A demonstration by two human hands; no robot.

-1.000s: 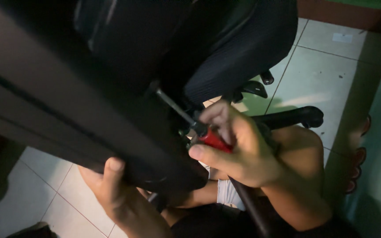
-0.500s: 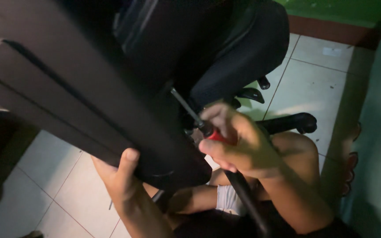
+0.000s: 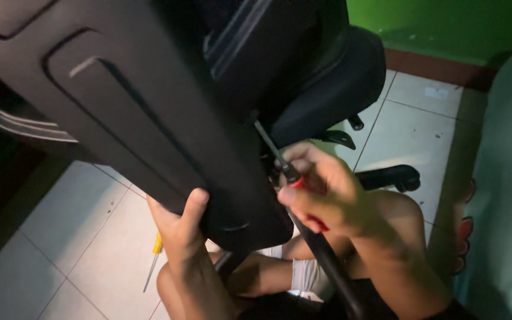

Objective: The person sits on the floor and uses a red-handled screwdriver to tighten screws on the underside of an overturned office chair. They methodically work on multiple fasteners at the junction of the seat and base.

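A large black plastic chair panel fills the upper left of the head view. My left hand grips its lower edge from beneath, thumb on the front face. My right hand is closed on a red-handled screwdriver. Its metal shaft points up and left into the gap between the panel and the black padded chair seat. The tip is hidden in the dark gap.
The chair's black wheeled base legs lie on the white tiled floor. A yellow-handled screwdriver lies on the tiles by my left forearm. My bent legs are below. A green wall with a brown skirting stands behind; pale cloth borders the right.
The view has shifted, so panel and hands sit lower and further right. My left hand stays under the panel edge. My right hand keeps the screwdriver against the same spot.
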